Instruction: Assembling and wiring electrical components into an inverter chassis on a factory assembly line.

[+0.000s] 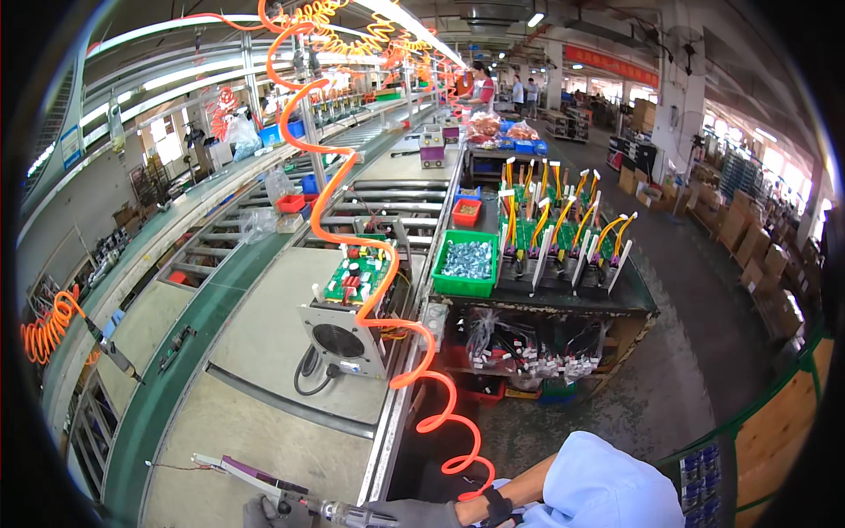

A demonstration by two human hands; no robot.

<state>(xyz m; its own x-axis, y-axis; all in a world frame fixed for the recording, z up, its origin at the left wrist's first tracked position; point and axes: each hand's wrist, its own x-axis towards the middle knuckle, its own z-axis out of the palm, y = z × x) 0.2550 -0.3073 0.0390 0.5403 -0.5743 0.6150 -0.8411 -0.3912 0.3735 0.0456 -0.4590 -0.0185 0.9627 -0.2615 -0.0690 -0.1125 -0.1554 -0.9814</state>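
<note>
At the lower edge, my left hand point(260, 512), in a grey glove, is closed around the near part of a narrow purple-and-white panel point(251, 475). Thin wires trail from the panel's far end. My right hand point(418, 513), also gloved, grips a silver power screwdriver point(356, 516). Its tip points left and meets the dark part at the panel's near end; whether a screw is there is too small to tell. The picture's edge cuts off part of both hands. Ahead on the line sits an open metal-cased unit point(345, 339) with a fan, a green circuit board and a black cord.
An orange coiled hose point(321, 189) hangs down across the view to my right arm. To the right, a bench holds a green bin point(466, 280) of small parts and several upright circuit boards point(550, 224) with yellow wires. Another screwdriver point(113, 352) hangs at left.
</note>
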